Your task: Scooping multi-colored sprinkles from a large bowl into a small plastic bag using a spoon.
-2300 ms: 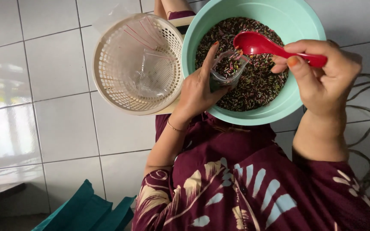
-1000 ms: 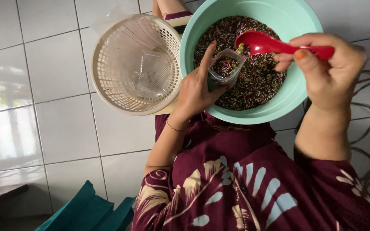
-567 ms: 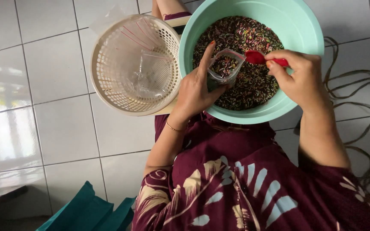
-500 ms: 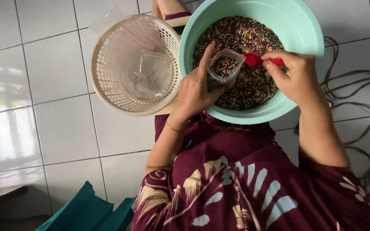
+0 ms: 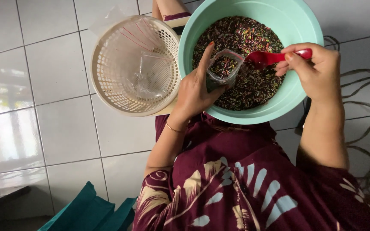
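A mint-green bowl (image 5: 296,25) holds a heap of small dark multicoloured grains (image 5: 245,32). My left hand (image 5: 195,87) holds a small clear plastic bag (image 5: 221,68), partly filled with the grains, over the bowl. My right hand (image 5: 315,70) grips the handle of a red plastic spoon (image 5: 266,57). The spoon's scoop sits right at the bag's open mouth.
A cream plastic mesh basket (image 5: 129,64) with clear plastic bags inside stands left of the bowl on the white tiled floor (image 5: 43,107). Teal cloth (image 5: 86,214) lies at the bottom left. Dark cords (image 5: 365,124) run along the right. A maroon patterned dress (image 5: 245,184) covers my lap.
My right hand dipped the spoon down into the grains beside the bag, then lifted it back up to the bag's mouth. The left hand kept the bag in place.
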